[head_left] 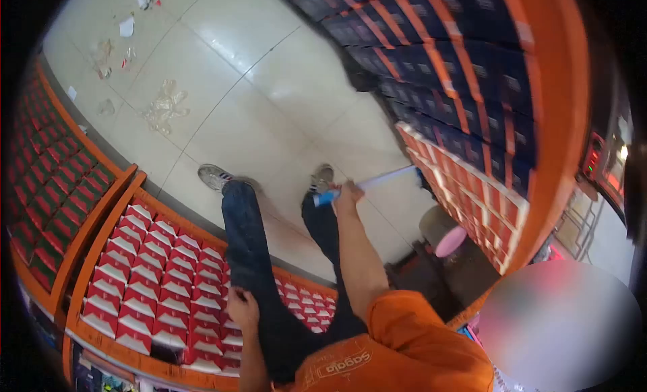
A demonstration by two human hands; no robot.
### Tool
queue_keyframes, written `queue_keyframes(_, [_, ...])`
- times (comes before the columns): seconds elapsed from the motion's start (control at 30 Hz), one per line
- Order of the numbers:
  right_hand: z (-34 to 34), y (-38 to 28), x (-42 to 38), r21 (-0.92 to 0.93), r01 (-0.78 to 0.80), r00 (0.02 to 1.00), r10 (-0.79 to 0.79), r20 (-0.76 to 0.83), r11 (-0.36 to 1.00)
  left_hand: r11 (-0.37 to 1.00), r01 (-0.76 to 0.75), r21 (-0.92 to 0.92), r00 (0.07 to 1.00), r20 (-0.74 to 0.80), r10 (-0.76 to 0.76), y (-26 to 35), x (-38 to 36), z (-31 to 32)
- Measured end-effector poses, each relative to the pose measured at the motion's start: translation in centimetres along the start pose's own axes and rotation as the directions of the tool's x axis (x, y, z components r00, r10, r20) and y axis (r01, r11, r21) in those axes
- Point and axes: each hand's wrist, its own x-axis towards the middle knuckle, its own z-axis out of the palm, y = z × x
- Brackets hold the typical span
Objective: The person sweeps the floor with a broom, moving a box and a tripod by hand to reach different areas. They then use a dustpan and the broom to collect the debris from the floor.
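My right hand [348, 195] is stretched out ahead over the floor, its fingers closed around a long thin stick. One end of this pale bluish-white stick [387, 176] reaches right toward the shelves, and a blue-and-white part [326, 198] sticks out left of my fist. Beside my left thigh hangs my left hand [244, 308], fingers loosely bent, with nothing seen in it. Below that hand lie rows of red-and-white boxes [165, 284] in an orange-edged display.
Dark blue boxes [465, 75] fill an orange shelf [566, 75] at right, beside a panel of orange-red packs [465, 197]. A round bin with a pink top [450, 242] stands below. Plastic scraps [165, 108] litter the tiled floor [236, 28]. More red-and-green boxes [54, 190] line the left.
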Motion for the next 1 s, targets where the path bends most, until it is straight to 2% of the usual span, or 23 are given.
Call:
queue_keyframes(0.03, [4.6, 2.4, 3.0, -0.001, 0.113, 0.987, -0.113, 0.117, 0.994, 0.99, 0.051, -0.131, 0.998, 0.04, -0.046, -0.2, 0.9, -0.7])
queue_keyframes(0.1, [14.8, -1.2, 1.2, 0.46, -0.028, 0.999, 0.012, 0.038, 0.887, 0.943, 0.157, -0.292, 0.988, 0.054, -0.147, -2.3, 2.7, -0.3])
queue_keyframes(0.13, [19.2, -0.1, 3.3, 0.521, 0.014, 0.999, -0.035, 0.031, 0.853, 0.923, 0.214, -0.321, 0.976, 0.035, -0.214, -3.9, 2.8, 0.4])
queue_keyframes(0.17, [23.1, 2.5, 7.9, 0.686, -0.053, 0.982, -0.085, 0.166, 0.726, 0.926, 0.205, -0.317, 0.975, -0.013, -0.22, -4.3, 3.4, 0.8])
queue_keyframes(0.23, [29.5, 2.3, 7.4, 0.574, 0.132, 0.966, -0.235, 0.109, 0.808, 0.934, 0.234, -0.27, 0.964, -0.06, -0.259, -4.3, 4.4, 0.0])
queue_keyframes(0.27, [32.0, 2.0, 5.3, 0.384, 0.233, 0.953, -0.289, 0.094, 0.893, 0.932, 0.269, -0.244, 0.955, -0.056, -0.291, -4.2, 5.0, -0.5])
queue_keyframes(0.3, [33.6, 1.6, 3.6, 0.171, 0.34, 0.93, -0.358, 0.087, 0.925, 0.939, 0.209, -0.275, 0.97, -0.064, -0.234, -4.4, 5.7, -0.8])
queue_keyframes(0.33, [34.3, 1.7, 2.9, 0.138, 0.351, 0.926, -0.365, 0.097, 0.926, 0.933, 0.22, -0.283, 0.966, -0.068, -0.248, -4.6, 6.3, -0.7])
queue_keyframes(0.37, [34.4, 1.7, 2.5, -0.084, 0.439, 0.881, -0.41, 0.237, 0.894, 0.929, 0.228, -0.291, 0.964, -0.069, -0.258, -4.8, 6.3, -1.0])
queue_keyframes(0.4, [34.1, 1.1, 1.6, -0.277, 0.533, 0.825, -0.419, 0.379, 0.8, 0.92, 0.25, -0.303, 0.959, -0.051, -0.277, -5.2, 5.8, -1.6])
queue_keyframes(0.47, [33.4, 3.1, 6.2, -0.359, 0.821, 0.57, -0.66, 0.49, 0.443, 0.824, 0.476, -0.308, 0.879, 0.151, -0.452, -5.7, 5.5, -2.2])
queue_keyframes(0.5, [31.3, 2.3, 3.1, -0.445, 0.84, 0.528, -0.654, 0.542, 0.309, 0.813, 0.462, -0.356, 0.886, 0.134, -0.445, -5.8, 5.7, -2.0])
queue_keyframes(0.53, [28.9, 1.7, -0.7, -0.45, 0.877, 0.431, -0.686, 0.586, 0.167, 0.86, 0.349, -0.371, 0.933, 0.053, -0.356, -5.9, 5.9, -1.6])
queue_keyframes(0.57, [26.7, 0.9, -4.3, -0.475, 0.835, 0.548, -0.502, 0.669, 0.279, 0.901, 0.234, -0.366, 0.964, -0.029, -0.263, -5.9, 6.0, -1.6])
queue_keyframes(0.6, [24.0, 0.6, -8.2, -0.42, 0.86, 0.51, -0.468, 0.722, 0.29, 0.904, 0.268, -0.333, 0.959, 0.005, -0.282, -5.6, 6.1, -2.1])
queue_keyframes(0.63, [21.9, 0.1, -11.9, -0.471, 0.849, 0.527, -0.424, 0.737, 0.239, 0.906, 0.301, -0.297, 0.952, 0.038, -0.303, -5.2, 6.3, -2.5])
queue_keyframes(0.7, [17.1, -4.6, -23.2, -0.408, 0.8, 0.544, -0.243, 0.803, 0.44, 0.877, 0.269, -0.399, 0.961, 0.054, -0.27, -4.8, 6.4, -3.2])
queue_keyframes(0.77, [13.2, -8.9, -29.9, -0.352, 0.705, 0.524, -0.119, 0.843, 0.615, 0.899, 0.254, -0.356, 0.965, 0.028, -0.261, -3.6, 6.6, -4.4])
queue_keyframes(0.83, [8.6, -13.3, -35.3, -0.353, 0.582, 0.547, -0.032, 0.836, 0.732, 0.891, 0.176, -0.418, 0.98, -0.008, -0.197, -3.7, 6.4, -4.8])
queue_keyframes(0.87, [5.6, -15.1, -36.8, -0.366, 0.51, 0.556, 0.026, 0.831, 0.778, 0.911, 0.178, -0.371, 0.982, 0.009, -0.189, -3.5, 6.4, -5.8])
queue_keyframes(0.9, [2.4, -16.9, -38.2, -0.384, 0.435, 0.559, 0.09, 0.824, 0.815, 0.928, 0.184, -0.323, 0.982, 0.027, -0.186, -3.2, 6.3, -7.0])
queue_keyframes(0.97, [-4.0, -21.4, -42.4, -0.438, 0.389, 0.575, 0.157, 0.803, 0.811, 0.906, 0.119, -0.406, 0.993, 0.041, -0.112, -3.9, 5.9, -8.7])
queue_keyframes(1.0, [-7.3, -22.1, -42.7, -0.434, 0.449, 0.572, 0.122, 0.811, 0.781, 0.901, 0.12, -0.416, 0.993, 0.03, -0.118, -4.0, 5.7, -10.1])
